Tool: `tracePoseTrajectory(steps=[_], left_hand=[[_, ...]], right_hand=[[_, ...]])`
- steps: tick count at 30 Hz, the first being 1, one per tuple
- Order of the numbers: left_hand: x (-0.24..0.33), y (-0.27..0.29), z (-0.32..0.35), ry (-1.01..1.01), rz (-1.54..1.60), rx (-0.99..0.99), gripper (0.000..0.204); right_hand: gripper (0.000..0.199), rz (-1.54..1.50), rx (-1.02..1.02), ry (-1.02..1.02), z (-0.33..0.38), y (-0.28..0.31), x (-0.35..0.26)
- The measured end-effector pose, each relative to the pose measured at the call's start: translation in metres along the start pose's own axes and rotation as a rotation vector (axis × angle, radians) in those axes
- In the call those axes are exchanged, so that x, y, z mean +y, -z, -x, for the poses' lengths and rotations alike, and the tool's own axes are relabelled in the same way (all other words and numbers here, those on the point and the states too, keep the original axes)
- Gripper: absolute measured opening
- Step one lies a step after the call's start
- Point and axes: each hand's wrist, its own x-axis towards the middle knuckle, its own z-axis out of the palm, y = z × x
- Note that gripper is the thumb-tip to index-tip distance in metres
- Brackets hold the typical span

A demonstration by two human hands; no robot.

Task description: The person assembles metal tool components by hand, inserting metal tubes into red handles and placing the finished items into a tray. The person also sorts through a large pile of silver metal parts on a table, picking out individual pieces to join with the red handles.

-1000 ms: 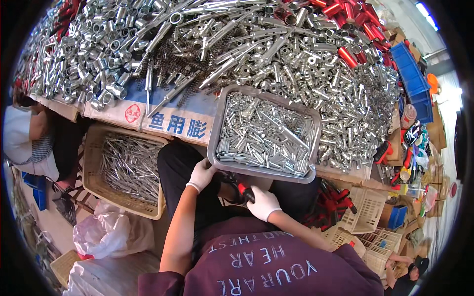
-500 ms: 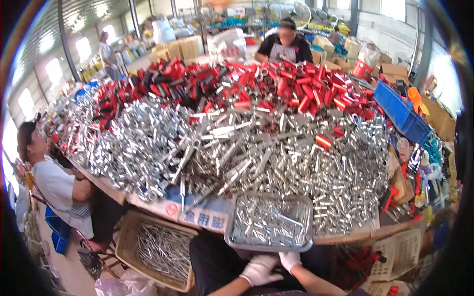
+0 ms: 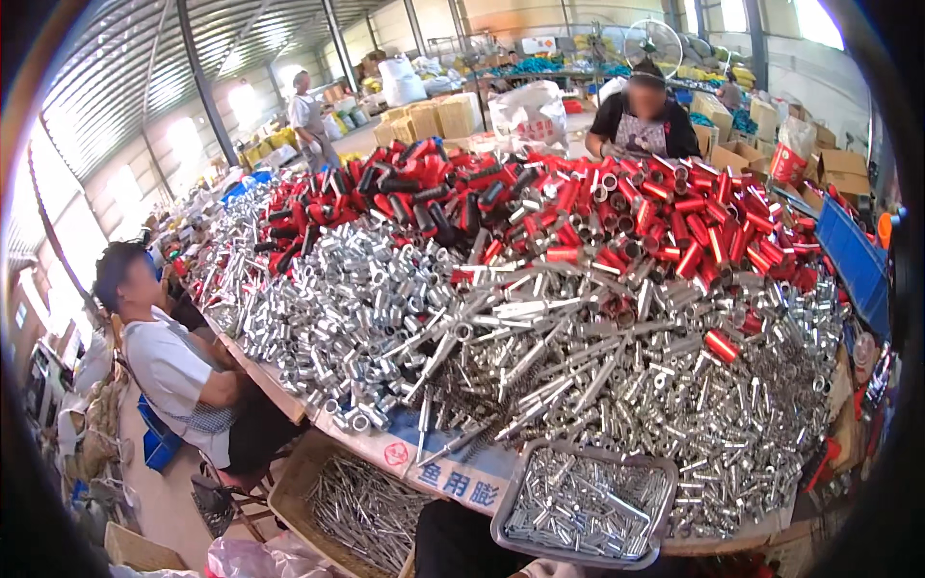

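Note:
A shallow grey metal tray point(image 3: 501, 520) full of small silver pins and rods sits tilted at the near edge of the heaped table, jutting past it. Just below the tray, at the lower rim, a sliver of a pale glove shows, apparently my left hand point(image 3: 551, 569); its fingers are hidden. My right hand is outside the picture. Behind the tray spreads a heap of small silver metal parts point(image 3: 713, 433). Silver sleeves point(image 3: 337, 328) pile up to the left, and long silver rods point(image 3: 540, 356) lie across the middle.
Red tubes point(image 3: 684, 231) and red-and-black handles point(image 3: 424, 197) form the far heap. A tan bin of metal rods point(image 3: 289, 496) stands below the table at left. A blue bin point(image 3: 853, 265) leans at right. Co-workers sit at left point(image 3: 169, 356) and across point(image 3: 646, 116); another person point(image 3: 308, 120) stands behind.
The view has swung up and left, so the table and tray appear lower and further right. Both gloved hands, seen below the tray before, have almost wholly left the picture.

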Motion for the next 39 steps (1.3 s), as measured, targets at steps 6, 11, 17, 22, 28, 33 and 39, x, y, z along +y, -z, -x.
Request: tracePoseTrajectory(steps=[6,11,17,22,28,33,39], left_hand=[[0.001,0.0,-0.004,0.023,0.004,-0.025,0.039],[-0.007,0.005,-0.013,0.026,-0.018,-0.018,0.039],[-0.016,0.005,-0.012,0.028,-0.038,-0.02,0.039],[0.011,0.066,0.021,0.06,-0.021,-0.005,0.04],[0.077,0.153,0.125,-0.155,0.244,0.487,0.025],[0.101,0.161,0.131,-0.217,0.356,0.532,0.023],[0.146,0.22,0.13,-0.556,0.304,0.525,0.027]], right_hand=[[0.058,0.479,0.15,-0.09,0.001,0.006,0.027],[0.04,0.27,0.065,0.033,0.0,0.001,0.002],[0.04,0.136,0.147,-0.069,-0.017,-0.011,0.042],[0.057,-0.882,0.032,-0.572,-0.082,0.005,0.17],[0.032,-1.4,0.242,-0.6,-0.066,0.017,0.137],[0.03,-1.917,-0.512,0.111,-0.04,0.033,0.125],[0.025,-1.84,0.338,-0.015,0.09,0.08,-0.03]])
